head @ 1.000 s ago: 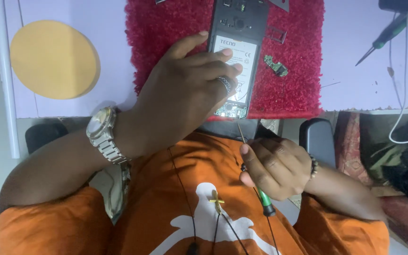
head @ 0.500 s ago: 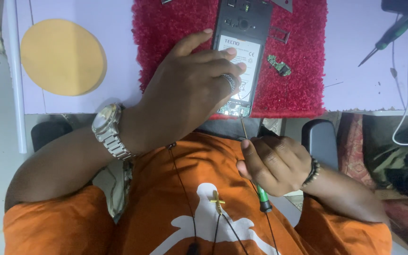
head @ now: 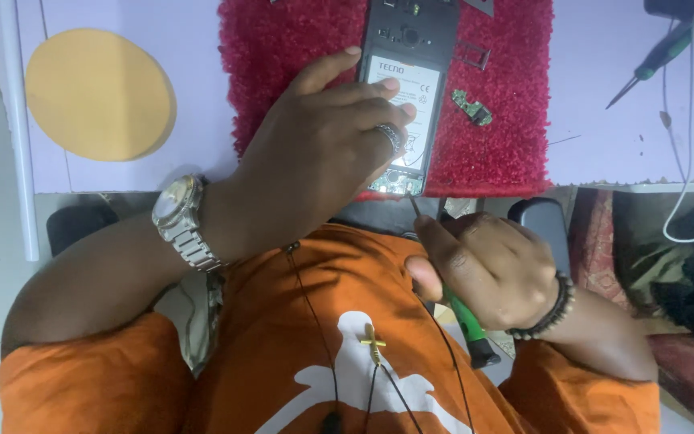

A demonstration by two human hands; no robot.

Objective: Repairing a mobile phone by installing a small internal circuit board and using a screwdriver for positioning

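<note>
Left hand pressing opened phone onto red mat; right hand gripping green screwdriver, tip at phone's near edge.

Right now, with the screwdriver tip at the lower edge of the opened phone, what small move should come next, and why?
Probably seat the tip squarely before turning. The right hand holds the green-handled screwdriver tilted, its thin shaft reaching the exposed lower end of the phone. The left hand presses the phone flat on the red mat, so it looks steady. Whether the tip sits in a screw is too small to tell.
</note>
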